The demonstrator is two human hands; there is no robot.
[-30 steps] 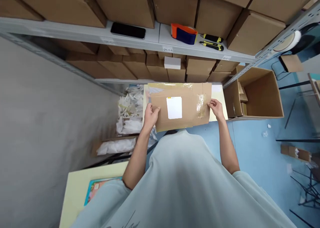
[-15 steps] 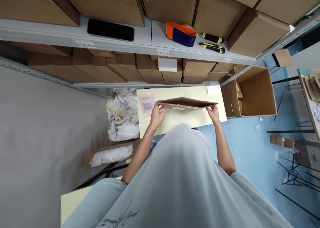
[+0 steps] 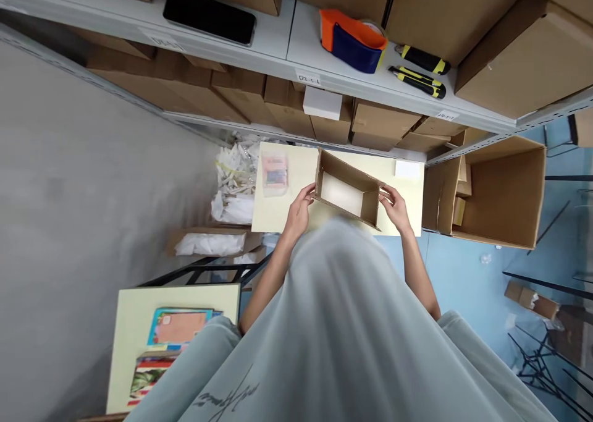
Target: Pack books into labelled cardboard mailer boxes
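Flanking the carton (image 3: 349,176), left hand (image 3: 299,213) and right hand (image 3: 396,209) clamp fingers on it. Left of it lies a packet (image 3: 275,175).

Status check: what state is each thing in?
Brown rectangular cardboard box, held, opened out
Left hand, holding its left end
Right hand, holding its right end
Large brown cardboard carton, open, smaller boxes inside
Black rectangular phone, screen dark
Yellow-black utility knives, blades unclear

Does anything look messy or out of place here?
Yes, mildly. A small pale scrap lies loose on the blue floor, and a tangled pale heap sits left of the table, like litter. The open carton held by the left hand and right hand slants against the table's edges.
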